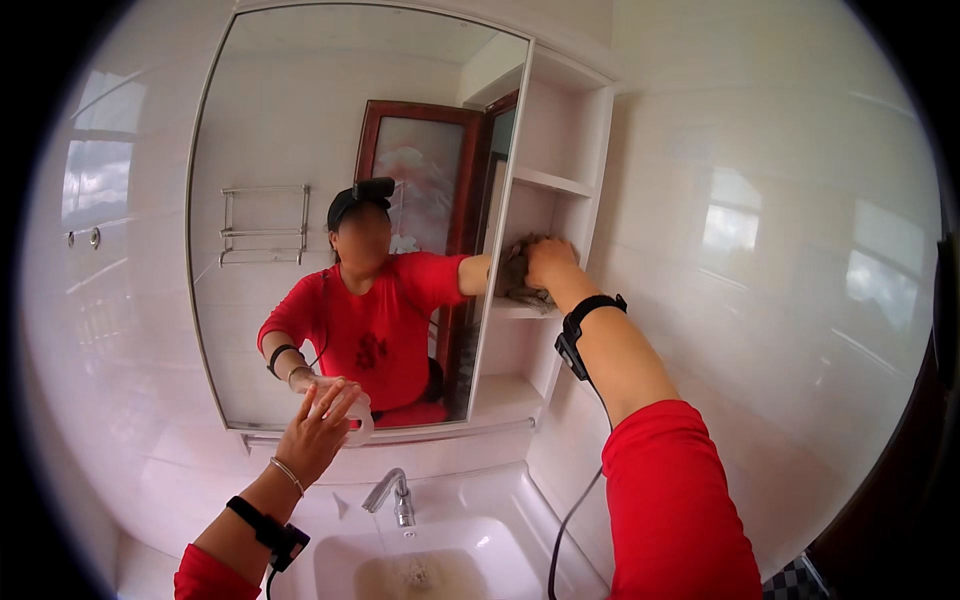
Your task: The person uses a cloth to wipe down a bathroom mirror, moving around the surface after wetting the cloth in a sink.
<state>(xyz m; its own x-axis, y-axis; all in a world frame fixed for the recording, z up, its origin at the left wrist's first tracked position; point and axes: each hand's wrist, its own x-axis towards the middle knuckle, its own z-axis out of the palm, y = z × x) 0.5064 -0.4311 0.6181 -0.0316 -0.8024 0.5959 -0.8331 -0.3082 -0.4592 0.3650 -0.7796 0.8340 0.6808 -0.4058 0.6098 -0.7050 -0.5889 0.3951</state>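
Observation:
At the mirror's lower edge my left hand [316, 430] has its fingers around a white translucent cup-like thing [361, 418]. Its exact kind is partly hidden by the hand. My right hand [550, 262] reaches into the open shelf [555, 184] to the right of the mirror. There it grips a crumpled grey-brown cloth [516, 272], which rests against the shelf board and the mirror's side. Most of the right fingertips are hidden in the cloth.
Below stands a white sink [500, 545] with cloudy brownish water and a chrome faucet [401, 505]. A mirror [285, 120] reflects me, a wall rack and a door. A metal rail [500, 431] runs under it. Glossy tiled wall [720, 300] borders the right side.

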